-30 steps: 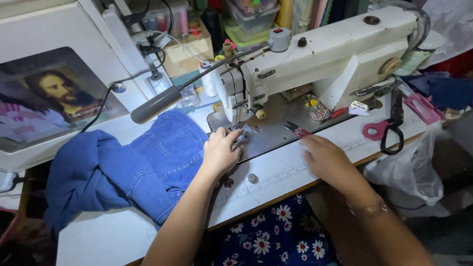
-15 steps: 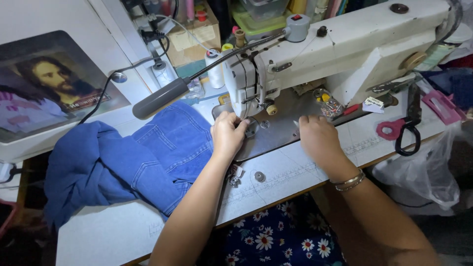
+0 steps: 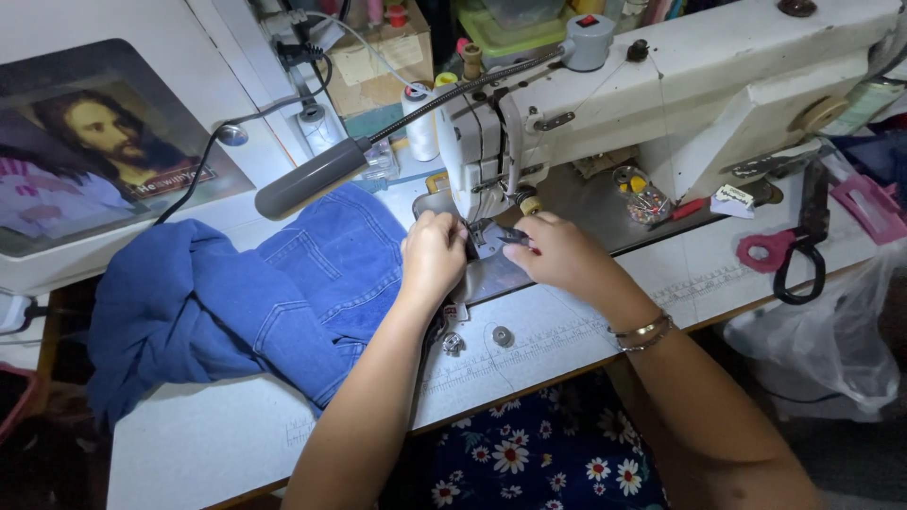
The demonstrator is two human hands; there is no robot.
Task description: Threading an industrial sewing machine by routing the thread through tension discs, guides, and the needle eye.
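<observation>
Both hands crowd the needle area: left hand (image 3: 433, 257) curled, contents unclear; right hand (image 3: 557, 253) pinches a small dark tool (image 3: 510, 235), jeans (image 3: 236, 302) left.

Two bare forearms, no sleeves in sight. Left hand (image 3: 433, 257) unadorned: no ring, no band. Right hand (image 3: 559, 255) likewise ringless as far as visible. On right wrist, thin metal bracelet (image 3: 642, 331), gold-toned with a silvery glint, lying in two close strands. Nails short, unpainted where visible. Lower down, between the arms, dark navy garment (image 3: 529, 453) with printed daisies: white petals, yellow centres, a few small red blossoms scattered between. Cut of garment not discernible; only a patch showing below the desk (image 3: 208, 444) edge.
</observation>
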